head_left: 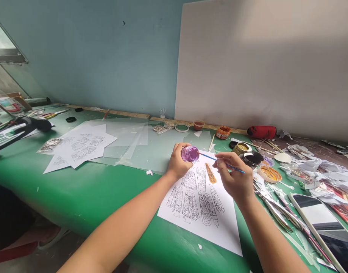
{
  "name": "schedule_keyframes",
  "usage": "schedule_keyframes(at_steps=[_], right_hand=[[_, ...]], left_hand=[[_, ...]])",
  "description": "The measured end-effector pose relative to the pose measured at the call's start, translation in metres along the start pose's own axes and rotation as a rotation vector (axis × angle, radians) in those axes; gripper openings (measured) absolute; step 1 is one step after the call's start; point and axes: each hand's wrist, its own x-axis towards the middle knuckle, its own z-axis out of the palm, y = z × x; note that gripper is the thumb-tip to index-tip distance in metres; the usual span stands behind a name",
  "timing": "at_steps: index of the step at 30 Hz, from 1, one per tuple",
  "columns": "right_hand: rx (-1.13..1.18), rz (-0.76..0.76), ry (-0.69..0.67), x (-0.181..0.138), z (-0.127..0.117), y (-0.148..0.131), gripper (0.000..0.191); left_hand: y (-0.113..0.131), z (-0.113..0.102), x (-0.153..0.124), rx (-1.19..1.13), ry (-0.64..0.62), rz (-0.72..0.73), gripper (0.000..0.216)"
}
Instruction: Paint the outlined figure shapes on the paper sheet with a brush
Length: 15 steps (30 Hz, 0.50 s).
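Observation:
My left hand (179,161) is wrapped round a small jar of purple paint (191,153), tilted with its mouth toward the right. Between the fingers of my right hand (234,172) is a thin blue paintbrush (209,156), its tip at the jar's mouth. Below both hands lies a white sheet (196,231) printed with black outline patterns. One narrow shape (210,173) on it is coloured orange-brown; the other shapes that show are plain line drawings. Part of the sheet's top is hidden by my hands.
Open paint jars (223,132) and a paint-smeared lid (269,173) stand to the right. Beyond them are scissors (276,208), a phone (318,227) and paper scraps (312,163). Patterned sheets (83,146) and clear plastic sheets (142,151) lie left on the green table (105,189).

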Motion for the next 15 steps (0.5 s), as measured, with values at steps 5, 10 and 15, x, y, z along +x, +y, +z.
schedule_keyframes(at_steps=[5,10,15], right_hand=[[-0.016,0.001,-0.008,0.0017,0.0008,-0.001,0.01],[-0.008,0.03,0.011,0.0026,-0.0001,0.0042,0.011],[0.002,0.012,-0.024,0.0034,-0.0015,0.002,0.012]], left_hand=[[0.0001,-0.0008,0.0017,0.001,0.005,-0.004,0.058],[-0.0008,-0.0013,0.0017,-0.007,0.003,-0.005,0.056],[-0.0015,-0.0016,0.0009,-0.001,0.004,0.031,0.056]])
